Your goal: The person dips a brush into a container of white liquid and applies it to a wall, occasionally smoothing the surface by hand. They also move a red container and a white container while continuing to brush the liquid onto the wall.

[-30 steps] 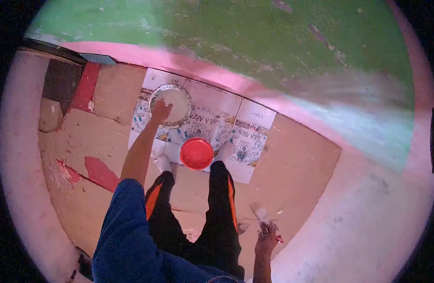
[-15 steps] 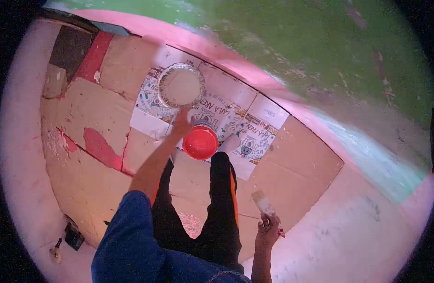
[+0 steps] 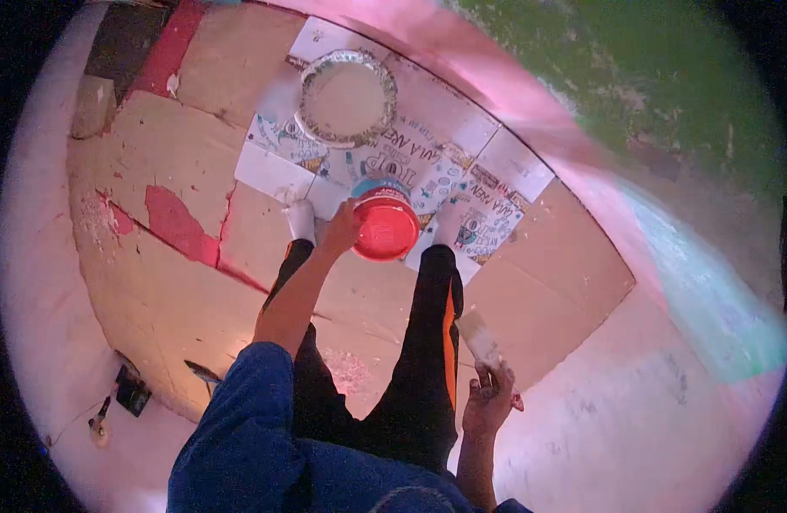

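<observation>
My left hand (image 3: 344, 227) has its fingers closed on the left edge of a red bucket (image 3: 387, 232), which stands tilted between my feet with a printed label on its side. In my right hand (image 3: 491, 395), a flat paintbrush (image 3: 479, 339) is gripped by its handle, with wide pale bristles pointing up and away from me. Beyond the red bucket, a round white tub (image 3: 346, 98) holds pale paint, and its rim is crusted with smears.
Printed white cardboard (image 3: 462, 184) lies under the containers, over brown cardboard (image 3: 573, 265) covering the floor. A green painted wall (image 3: 633, 77) with a pink lower band rises at the far right. A dark object (image 3: 133, 389) lies at the lower left.
My left hand has gone from beside the white tub to the edge of the red bucket and closed on it. The view has shifted; my right hand still holds the paintbrush.
</observation>
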### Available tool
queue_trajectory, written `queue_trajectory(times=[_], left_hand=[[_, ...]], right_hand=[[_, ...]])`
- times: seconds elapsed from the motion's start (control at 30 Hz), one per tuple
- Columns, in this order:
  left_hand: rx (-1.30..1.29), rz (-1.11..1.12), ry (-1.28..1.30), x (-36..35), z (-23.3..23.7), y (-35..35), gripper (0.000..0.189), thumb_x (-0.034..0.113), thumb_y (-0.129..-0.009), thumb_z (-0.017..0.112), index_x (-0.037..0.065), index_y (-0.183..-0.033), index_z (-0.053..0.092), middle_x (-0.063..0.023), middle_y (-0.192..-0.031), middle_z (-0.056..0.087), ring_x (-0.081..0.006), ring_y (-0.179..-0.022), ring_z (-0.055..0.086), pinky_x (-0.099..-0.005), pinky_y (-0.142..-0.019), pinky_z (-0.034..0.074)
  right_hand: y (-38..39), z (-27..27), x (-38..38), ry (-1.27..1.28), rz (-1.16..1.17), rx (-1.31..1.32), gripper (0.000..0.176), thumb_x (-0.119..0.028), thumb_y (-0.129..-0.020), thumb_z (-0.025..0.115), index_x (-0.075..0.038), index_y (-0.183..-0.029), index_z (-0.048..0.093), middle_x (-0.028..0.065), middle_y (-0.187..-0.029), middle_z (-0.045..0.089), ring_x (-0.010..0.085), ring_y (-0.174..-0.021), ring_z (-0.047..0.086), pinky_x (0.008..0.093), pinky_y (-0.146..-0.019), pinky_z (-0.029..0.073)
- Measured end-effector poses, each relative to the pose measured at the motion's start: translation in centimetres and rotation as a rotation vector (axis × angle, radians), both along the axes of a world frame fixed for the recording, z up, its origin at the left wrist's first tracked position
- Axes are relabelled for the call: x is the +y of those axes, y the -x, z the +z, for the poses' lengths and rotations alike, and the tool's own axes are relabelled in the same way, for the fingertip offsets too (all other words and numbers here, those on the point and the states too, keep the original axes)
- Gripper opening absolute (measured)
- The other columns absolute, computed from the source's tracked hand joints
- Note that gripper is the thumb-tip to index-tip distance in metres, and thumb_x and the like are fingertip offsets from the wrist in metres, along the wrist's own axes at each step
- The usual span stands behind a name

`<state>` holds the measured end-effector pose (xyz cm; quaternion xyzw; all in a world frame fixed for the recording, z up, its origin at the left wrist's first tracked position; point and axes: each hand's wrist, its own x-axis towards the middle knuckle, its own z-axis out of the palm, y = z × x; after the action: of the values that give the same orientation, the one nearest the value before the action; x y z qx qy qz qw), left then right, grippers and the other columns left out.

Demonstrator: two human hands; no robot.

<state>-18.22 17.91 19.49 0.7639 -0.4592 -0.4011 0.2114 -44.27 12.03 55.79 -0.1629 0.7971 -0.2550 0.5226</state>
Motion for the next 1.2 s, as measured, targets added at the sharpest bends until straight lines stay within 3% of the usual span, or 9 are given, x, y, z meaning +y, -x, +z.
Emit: queue_trajectory(times=[0.07, 0.17, 0.4, 0.47, 0.7, 0.93, 1.07, 1.13, 1.2], left_hand=[[0.124, 0.028, 0.034, 0.2, 1.2, 1.3, 0.054, 0.015, -0.072, 0.059, 0.001, -0.117, 0.034, -0.0216, -0.107, 0.041, -0.0393, -0.102, 0.041, -0.0450, -0.088, 0.035], [0.096, 0.026, 0.075, 0.8, 2.7, 3.2, 0.051, 0.014, -0.070, 0.061, 0.001, -0.113, 0.036, -0.0193, -0.107, 0.043, -0.0379, -0.102, 0.041, -0.0447, -0.087, 0.034], [0.117, -0.265, 0.097, 2.7, 3.4, 0.9, 0.042, 0.002, -0.067, 0.058, 0.000, -0.106, 0.041, -0.0189, -0.109, 0.043, -0.0380, -0.103, 0.039, -0.0442, -0.088, 0.032], [-0.081, -0.428, 0.187, 3.4, 3.3, -0.1, 0.038, -0.001, -0.066, 0.057, 0.001, -0.101, 0.042, -0.0191, -0.105, 0.043, -0.0374, -0.102, 0.039, -0.0446, -0.086, 0.032], [0.035, -0.540, 0.183, 3.3, 4.3, -2.3, 0.047, -0.003, -0.067, 0.053, -0.003, -0.112, 0.038, -0.0209, -0.108, 0.040, -0.0379, -0.103, 0.037, -0.0426, -0.093, 0.029], [-0.168, -1.096, 0.419, -6.1, 0.1, -3.8, 0.046, -0.001, -0.070, 0.044, 0.003, -0.117, 0.041, -0.0125, -0.120, 0.042, -0.0251, -0.112, 0.038, -0.0381, -0.095, 0.030], [-0.133, -1.038, 0.499, -11.1, -2.3, -2.6, 0.040, 0.003, -0.073, 0.043, 0.006, -0.113, 0.045, -0.0091, -0.119, 0.043, -0.0237, -0.108, 0.042, -0.0350, -0.093, 0.034], [0.083, -0.988, 0.048, -14.3, 0.1, -2.4, 0.034, 0.005, -0.074, 0.043, 0.008, -0.108, 0.049, -0.0077, -0.116, 0.046, -0.0226, -0.106, 0.045, -0.0332, -0.092, 0.036], [-0.093, -1.022, 0.240, -14.5, -1.7, -2.5, 0.032, 0.010, -0.078, 0.043, 0.007, -0.109, 0.048, -0.0097, -0.115, 0.047, -0.0254, -0.106, 0.045, -0.0344, -0.092, 0.034]], right_hand=[[0.7, -0.1, -0.1, -0.007, 0.093, 0.059, 0.029, -0.025, -0.082, 0.049, -0.011, -0.106, 0.047, 0.0035, -0.094, 0.054, 0.0173, -0.090, 0.051, 0.0253, -0.063, 0.037], [2.6, 0.0, -0.9, -0.065, -0.184, -0.081, 0.028, -0.025, -0.082, 0.049, -0.011, -0.106, 0.048, 0.0032, -0.094, 0.054, 0.0176, -0.089, 0.051, 0.0250, -0.062, 0.037], [5.3, -0.1, -1.6, -0.017, -0.223, -0.056, 0.030, -0.026, -0.083, 0.047, -0.010, -0.109, 0.046, 0.0043, -0.095, 0.054, 0.0171, -0.088, 0.051, 0.0240, -0.059, 0.038], [5.4, -0.2, -1.1, -0.031, -0.238, -0.061, 0.030, -0.027, -0.083, 0.047, -0.009, -0.108, 0.046, 0.0046, -0.095, 0.054, 0.0171, -0.088, 0.051, 0.0238, -0.059, 0.039], [4.9, -0.5, -1.0, -0.030, -0.296, -0.053, 0.030, -0.025, -0.080, 0.052, -0.008, -0.105, 0.047, 0.0051, -0.091, 0.055, 0.0167, -0.085, 0.053, 0.0231, -0.058, 0.040], [5.5, -1.0, -0.9, -0.055, -0.272, -0.032, 0.028, -0.022, -0.080, 0.052, -0.009, -0.104, 0.047, 0.0049, -0.091, 0.055, 0.0157, -0.083, 0.053, 0.0226, -0.058, 0.039], [5.5, -1.2, -0.7, -0.028, -0.286, -0.073, 0.027, -0.022, -0.081, 0.052, -0.010, -0.104, 0.048, 0.0050, -0.091, 0.055, 0.0158, -0.084, 0.053, 0.0227, -0.058, 0.039], [5.6, -1.2, -0.7, -0.028, -0.300, -0.073, 0.027, -0.022, -0.081, 0.051, -0.010, -0.104, 0.048, 0.0052, -0.091, 0.055, 0.0164, -0.085, 0.053, 0.0227, -0.058, 0.040], [5.8, -1.2, -0.8, -0.026, -0.314, -0.077, 0.026, -0.022, -0.081, 0.051, -0.009, -0.104, 0.048, 0.0054, -0.092, 0.055, 0.0170, -0.086, 0.053, 0.0226, -0.057, 0.040]])
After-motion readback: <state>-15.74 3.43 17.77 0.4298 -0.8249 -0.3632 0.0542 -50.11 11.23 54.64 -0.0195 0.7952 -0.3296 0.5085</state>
